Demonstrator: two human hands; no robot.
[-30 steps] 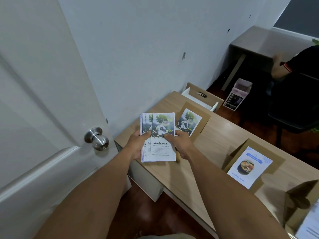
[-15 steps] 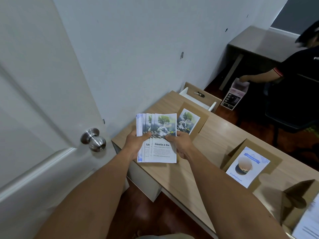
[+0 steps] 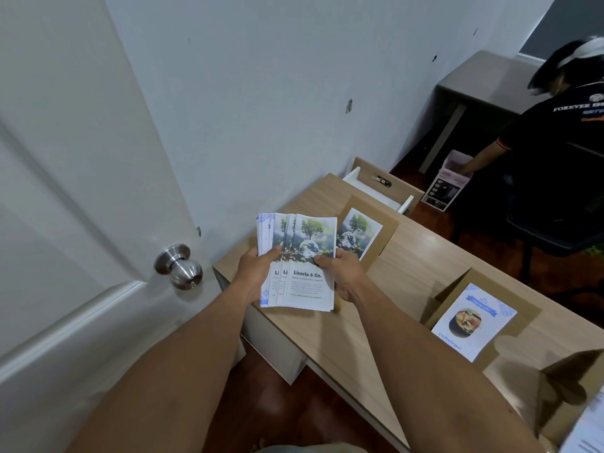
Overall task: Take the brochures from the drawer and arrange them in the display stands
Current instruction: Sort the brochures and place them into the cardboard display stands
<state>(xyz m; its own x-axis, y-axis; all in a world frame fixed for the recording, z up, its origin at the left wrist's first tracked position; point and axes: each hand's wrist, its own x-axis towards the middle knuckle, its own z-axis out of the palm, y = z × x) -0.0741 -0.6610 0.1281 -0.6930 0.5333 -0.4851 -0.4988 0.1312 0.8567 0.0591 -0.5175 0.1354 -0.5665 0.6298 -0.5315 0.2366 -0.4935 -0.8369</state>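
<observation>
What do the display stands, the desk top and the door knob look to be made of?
Stands: plain brown cardboard, matte, with cut edges and folds.
Desk: light wood-grain surface, likely laminate, with a soft sheen.
Knob: brushed silver metal, satin highlights.

Brochures (image 3: 309, 266): white paper, green tree above pale globe on top half, black "Liceria & Co." lettering below; leftmost sheets edged with blue pattern. Stand (image 3: 376, 230): brown cardboard, same tree-and-globe print inside. Second stand (image 3: 519, 325): brown cardboard; leaflet (image 3: 472, 320) white, blue banner, blue corner pattern, dark round food photo. Tabletop (image 3: 421, 256): light wood grain. Drawer (image 3: 379, 189): white inside, wood front. Door (image 3: 65, 191): white; knob (image 3: 179, 264) brushed silver. Wall (image 3: 277, 93): pale grey-white, few dark marks. Floor (image 3: 261, 403): dark reddish wood. Shirt (image 3: 555, 125): black, white lettering.
</observation>
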